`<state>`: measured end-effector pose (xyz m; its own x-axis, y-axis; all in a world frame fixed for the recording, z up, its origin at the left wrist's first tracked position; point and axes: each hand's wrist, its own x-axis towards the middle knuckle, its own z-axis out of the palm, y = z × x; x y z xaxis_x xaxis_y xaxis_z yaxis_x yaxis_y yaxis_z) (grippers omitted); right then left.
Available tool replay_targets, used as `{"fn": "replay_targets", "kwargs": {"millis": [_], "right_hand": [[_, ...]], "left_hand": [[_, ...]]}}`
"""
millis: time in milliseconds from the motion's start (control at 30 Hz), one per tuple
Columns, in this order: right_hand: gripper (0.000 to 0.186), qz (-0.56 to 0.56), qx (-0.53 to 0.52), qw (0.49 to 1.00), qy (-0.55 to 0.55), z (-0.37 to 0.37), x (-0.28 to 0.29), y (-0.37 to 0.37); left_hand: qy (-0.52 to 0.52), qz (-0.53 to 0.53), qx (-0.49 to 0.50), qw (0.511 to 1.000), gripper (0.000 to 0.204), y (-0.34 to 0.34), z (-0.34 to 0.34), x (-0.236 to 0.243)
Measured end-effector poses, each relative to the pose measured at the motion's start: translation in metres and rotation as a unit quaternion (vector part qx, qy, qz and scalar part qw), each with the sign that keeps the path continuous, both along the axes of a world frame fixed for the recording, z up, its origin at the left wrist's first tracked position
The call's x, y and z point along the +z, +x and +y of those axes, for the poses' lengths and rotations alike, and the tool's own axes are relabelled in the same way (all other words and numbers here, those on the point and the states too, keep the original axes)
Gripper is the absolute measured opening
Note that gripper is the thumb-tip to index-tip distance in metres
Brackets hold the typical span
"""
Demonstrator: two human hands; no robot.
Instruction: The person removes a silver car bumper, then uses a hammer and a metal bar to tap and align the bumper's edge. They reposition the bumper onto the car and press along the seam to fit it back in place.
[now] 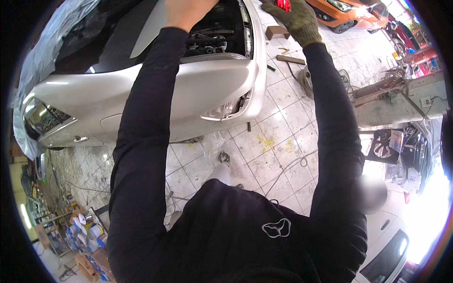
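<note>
Both arms raised, hands well apart. Left hand bare, over the pale car; fingers out of frame, grip can't be told. Right hand, gloved, beside the car's end, a glossy red piece at its fingers — grip cut off by the edge. Plastic sheet drapes the car, probably against dust. Wooden strip and bracket obstruct the floor; orange car beyond.

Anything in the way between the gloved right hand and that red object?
Nothing visible: the gloved right hand borders the red object directly in the picture. The top edge cuts that object off, so its far side cannot be seen.
</note>
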<state>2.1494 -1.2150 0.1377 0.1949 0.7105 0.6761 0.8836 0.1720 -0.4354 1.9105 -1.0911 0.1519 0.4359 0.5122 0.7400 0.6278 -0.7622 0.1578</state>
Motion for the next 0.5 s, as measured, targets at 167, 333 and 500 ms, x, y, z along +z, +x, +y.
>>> {"fn": "replay_targets", "kwargs": {"millis": [167,333,500], "right_hand": [[0.062,0.107,-0.070,0.991,0.042,-0.046,-0.070,0.081],[0.038,0.076,-0.113,0.986,-0.099,-0.096,-0.156,0.163],[0.038,0.310,0.015,0.936,-0.166,-0.096,-0.233,0.239]], "left_hand": [[-0.045,-0.047,-0.071,0.995,0.062,0.009,0.003,-0.005],[-0.076,-0.052,-0.136,0.986,0.063,0.054,-0.021,0.001],[-0.129,0.065,-0.163,0.976,0.095,0.078,0.010,-0.001]]}}
